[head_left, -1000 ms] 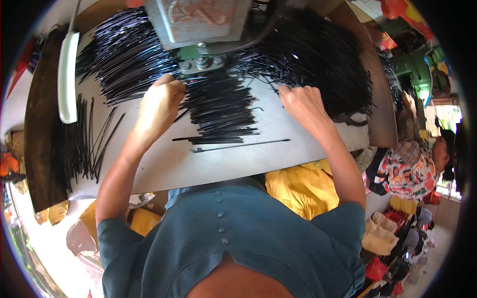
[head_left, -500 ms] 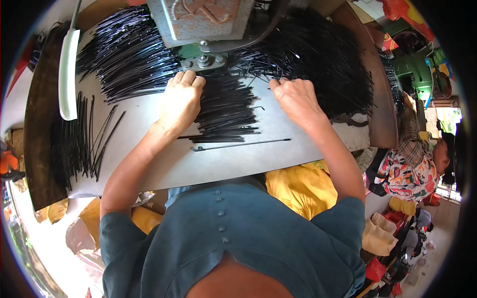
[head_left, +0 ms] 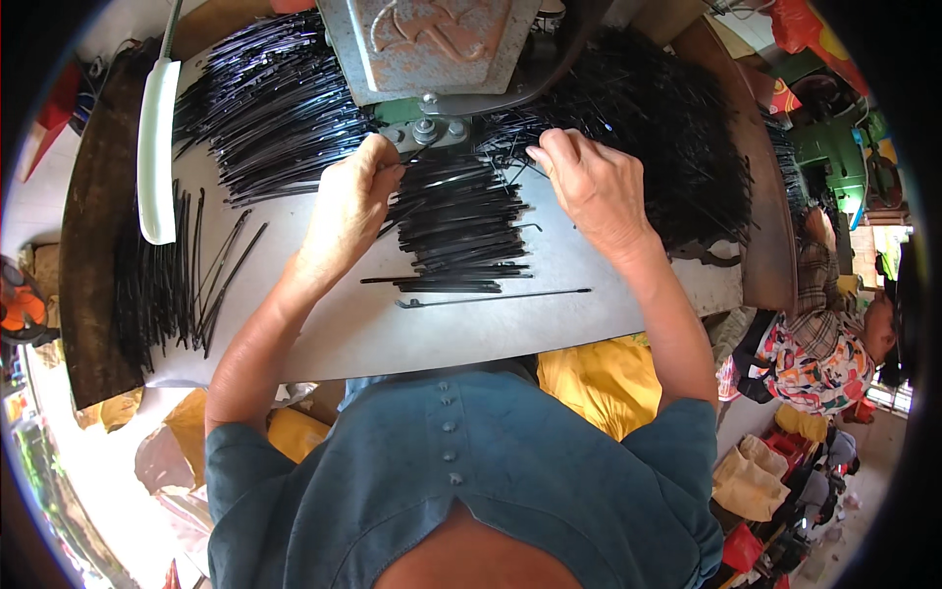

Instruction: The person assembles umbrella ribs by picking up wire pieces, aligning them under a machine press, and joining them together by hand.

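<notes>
My left hand [head_left: 351, 201] is closed in a pinch just left of the machine's bolted metal plate [head_left: 424, 132]. A thin black metal rod [head_left: 420, 151] seems to run from its fingertips toward that plate. My right hand [head_left: 599, 191], also closed in a pinch, is raised at the near left edge of the right-hand rod heap [head_left: 657, 137]. Whatever it holds, if anything, is too small to make out. Between my hands lies a stack of black rods [head_left: 461, 221], roughly parallel. Nearer me, a single rod with a hooked end [head_left: 496, 298] lies apart on the pale metal tabletop [head_left: 412, 339].
A large rod pile [head_left: 275, 108] fills the back left, with a smaller bunch [head_left: 157, 275] near the left edge. Above the plate hangs the rusty grey machine housing [head_left: 427, 44]. A white lamp tube [head_left: 159, 152] hangs at left. Another person [head_left: 819, 353] sits at far right.
My left hand has turned, now showing a rod at its fingertips by the plate. My right hand has lifted and turned slightly. The whole view has shifted a little.
</notes>
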Available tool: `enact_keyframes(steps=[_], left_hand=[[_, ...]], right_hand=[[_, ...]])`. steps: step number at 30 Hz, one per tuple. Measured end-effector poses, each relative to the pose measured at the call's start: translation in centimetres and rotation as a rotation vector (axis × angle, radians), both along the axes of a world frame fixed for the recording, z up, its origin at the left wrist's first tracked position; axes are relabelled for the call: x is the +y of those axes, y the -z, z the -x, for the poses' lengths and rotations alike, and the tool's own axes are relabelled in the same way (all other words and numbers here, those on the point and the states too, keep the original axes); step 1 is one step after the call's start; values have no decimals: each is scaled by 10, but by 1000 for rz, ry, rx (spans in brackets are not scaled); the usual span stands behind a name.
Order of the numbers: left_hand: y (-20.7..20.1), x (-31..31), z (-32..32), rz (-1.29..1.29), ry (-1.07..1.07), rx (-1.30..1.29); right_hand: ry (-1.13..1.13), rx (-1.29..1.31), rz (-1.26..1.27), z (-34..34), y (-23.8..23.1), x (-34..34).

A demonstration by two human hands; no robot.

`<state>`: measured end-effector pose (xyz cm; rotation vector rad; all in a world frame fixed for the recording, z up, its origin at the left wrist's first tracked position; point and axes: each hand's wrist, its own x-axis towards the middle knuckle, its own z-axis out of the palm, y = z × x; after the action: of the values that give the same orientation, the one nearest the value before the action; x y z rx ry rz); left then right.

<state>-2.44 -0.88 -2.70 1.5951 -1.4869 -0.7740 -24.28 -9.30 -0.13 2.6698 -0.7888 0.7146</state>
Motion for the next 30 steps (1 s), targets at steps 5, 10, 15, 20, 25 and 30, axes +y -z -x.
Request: enact_keyframes(steps=[5, 10, 15, 20, 25, 30], left_hand=[[3, -2, -2, 225, -17, -190], [8, 1, -13, 186, -61, -215], [5, -2, -11, 132, -24, -185], [0, -2, -8, 153, -48, -218], [4, -5, -4, 221, -59, -221], [0, -9, -1, 255, -68, -247]], right_hand=[[-76, -155, 140, -5, 3, -4], [6, -661, -104, 0, -1, 3], [89, -814, -689, 14, 39, 5], [121, -465, -629, 13, 38, 7], [-70, -255, -215, -18, 14, 15], [-42, -429, -984, -50, 18, 7]])
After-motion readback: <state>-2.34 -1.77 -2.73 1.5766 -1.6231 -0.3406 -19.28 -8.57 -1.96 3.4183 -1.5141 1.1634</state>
